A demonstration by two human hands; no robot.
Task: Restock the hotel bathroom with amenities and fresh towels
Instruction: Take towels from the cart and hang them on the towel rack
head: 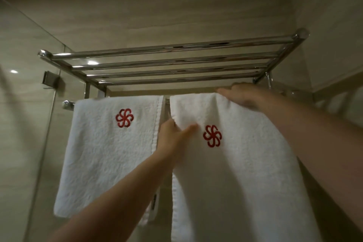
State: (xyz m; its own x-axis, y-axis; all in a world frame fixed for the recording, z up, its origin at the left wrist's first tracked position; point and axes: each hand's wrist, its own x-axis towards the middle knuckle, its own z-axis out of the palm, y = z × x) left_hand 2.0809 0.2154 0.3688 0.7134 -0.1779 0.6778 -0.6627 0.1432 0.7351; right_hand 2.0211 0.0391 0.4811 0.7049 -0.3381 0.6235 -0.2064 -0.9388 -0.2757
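Two white towels with a red flower emblem hang side by side over the lower bar of a chrome towel rack (169, 59). The left towel (102, 153) hangs flat and untouched. My left hand (174, 133) pinches the left edge of the right towel (245, 173), thumb on its front and fingers behind the edge. My right hand (241, 95) lies flat on the top fold of that towel where it crosses the bar, fingers straight and pointing left.
The rack's upper shelf of several chrome bars holds nothing. A glass shower panel (23, 104) with a metal clamp (51, 80) stands at the left. Beige tiled walls close in behind and at the right.
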